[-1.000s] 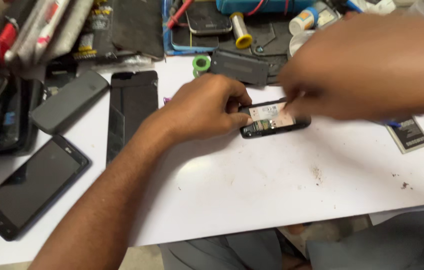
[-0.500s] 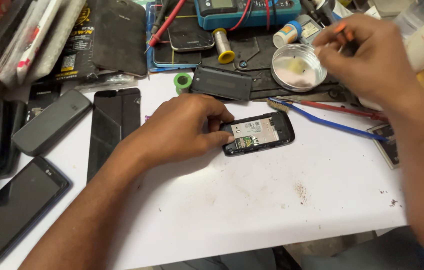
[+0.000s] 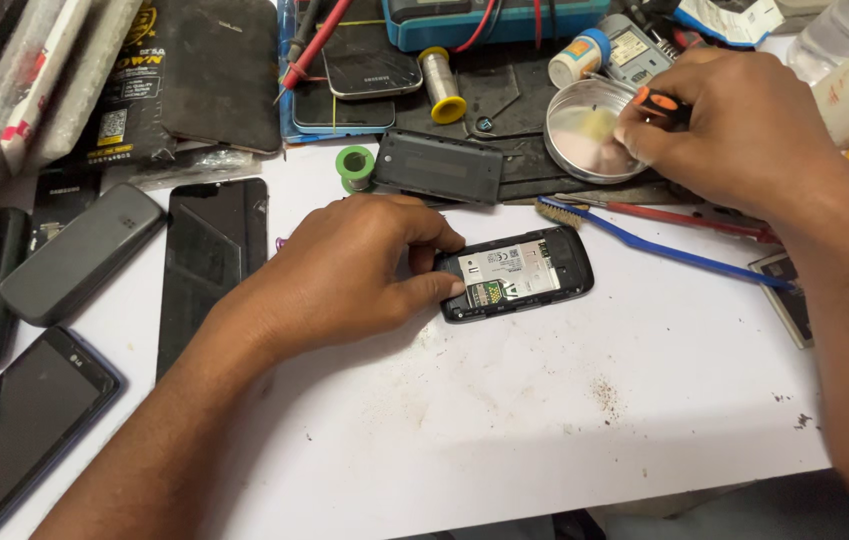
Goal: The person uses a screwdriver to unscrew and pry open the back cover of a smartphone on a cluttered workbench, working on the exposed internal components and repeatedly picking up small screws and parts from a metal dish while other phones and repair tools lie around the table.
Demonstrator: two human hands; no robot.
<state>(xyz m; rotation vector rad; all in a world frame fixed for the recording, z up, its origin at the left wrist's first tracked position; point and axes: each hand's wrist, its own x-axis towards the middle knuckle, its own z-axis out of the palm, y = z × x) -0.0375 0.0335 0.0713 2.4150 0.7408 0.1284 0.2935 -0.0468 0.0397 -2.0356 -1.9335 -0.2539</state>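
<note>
A small black phone (image 3: pixel 534 272) lies face down with its back cover off on the white table (image 3: pixel 564 420). My left hand (image 3: pixel 344 275) rests on its left end, thumb and fingers pinching the body. My right hand (image 3: pixel 734 130) is up at the back right, holding a small tool with an orange and black handle (image 3: pixel 659 105) over a round metal dish (image 3: pixel 584 130). The tool's tip is hidden inside the dish. A black back cover (image 3: pixel 437 165) lies just behind the phone.
A blue brush (image 3: pixel 664 245) and a red tool (image 3: pixel 689 215) lie to the right of the phone. Several phones and a screen panel (image 3: pixel 209 265) sit at the left. A green tape roll (image 3: pixel 354 163), solder spool (image 3: pixel 434 85), a meter and bottles crowd the back.
My right hand left the phone and moved up and right to the metal dish. My left hand has stayed on the phone throughout.
</note>
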